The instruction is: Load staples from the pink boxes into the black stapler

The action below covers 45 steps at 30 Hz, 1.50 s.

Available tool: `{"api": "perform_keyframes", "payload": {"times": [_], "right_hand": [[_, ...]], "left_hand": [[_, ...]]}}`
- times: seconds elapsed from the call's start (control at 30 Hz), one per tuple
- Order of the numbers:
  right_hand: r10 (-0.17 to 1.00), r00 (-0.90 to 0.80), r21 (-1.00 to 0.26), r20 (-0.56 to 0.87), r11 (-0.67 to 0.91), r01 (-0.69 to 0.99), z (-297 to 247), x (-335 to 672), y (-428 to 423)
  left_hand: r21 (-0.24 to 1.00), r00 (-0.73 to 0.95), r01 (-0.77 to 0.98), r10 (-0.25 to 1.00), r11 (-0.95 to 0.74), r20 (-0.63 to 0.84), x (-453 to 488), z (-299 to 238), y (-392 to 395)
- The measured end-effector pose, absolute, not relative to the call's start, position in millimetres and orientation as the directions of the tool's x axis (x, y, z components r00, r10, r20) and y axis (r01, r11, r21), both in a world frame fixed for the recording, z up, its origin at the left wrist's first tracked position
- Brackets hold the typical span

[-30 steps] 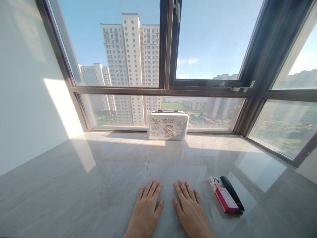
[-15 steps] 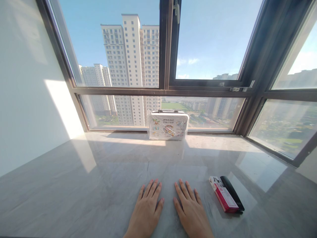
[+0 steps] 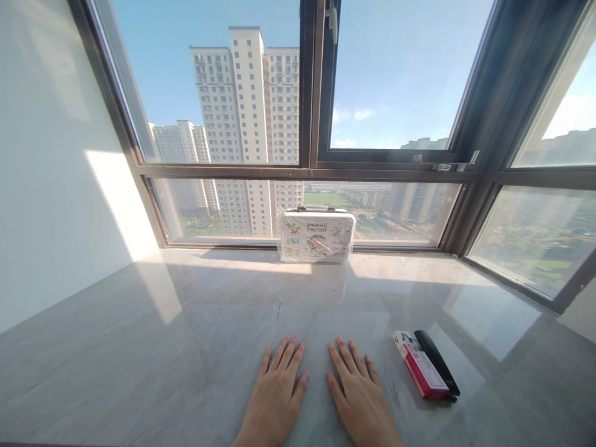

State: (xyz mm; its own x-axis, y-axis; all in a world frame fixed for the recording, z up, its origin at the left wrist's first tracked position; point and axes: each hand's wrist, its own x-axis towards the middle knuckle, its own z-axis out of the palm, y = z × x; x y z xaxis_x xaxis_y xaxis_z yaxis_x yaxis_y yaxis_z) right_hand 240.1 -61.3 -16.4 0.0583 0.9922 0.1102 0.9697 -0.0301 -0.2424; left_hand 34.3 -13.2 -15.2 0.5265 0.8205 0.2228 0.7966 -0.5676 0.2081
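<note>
Grey and marbled, the sill (image 3: 139, 366) bore a person's left hand (image 3: 272, 397) and right hand (image 3: 361, 394), palms down and apart from each other. Their fingers (image 3: 296, 358) were straight, fully opened and slightly spread, touching only the sill and holding nothing. Near the right hand, on its outer side, a red-and-white box (image 3: 424, 372) lay alongside a long black object (image 3: 439, 363); a plastic-wrapped white case (image 3: 319, 242) stood upright by the window (image 3: 307, 172).

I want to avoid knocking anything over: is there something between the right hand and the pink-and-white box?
Nothing visible: only bare grey surface shows between the right hand and the pink-and-white box. The black object lies along the box's far side, out of that path.
</note>
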Motion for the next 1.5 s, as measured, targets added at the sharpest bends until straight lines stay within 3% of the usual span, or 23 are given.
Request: {"api": "perform_keyframes", "payload": {"times": [1.5], "right_hand": [[0.991,0.069,-0.272,0.119,-0.034,0.962,-14.4,243.1,-64.8]], "left_hand": [[0.214,0.518,0.797,0.821,-0.565,0.240,34.2,-16.3,-14.4]]}}
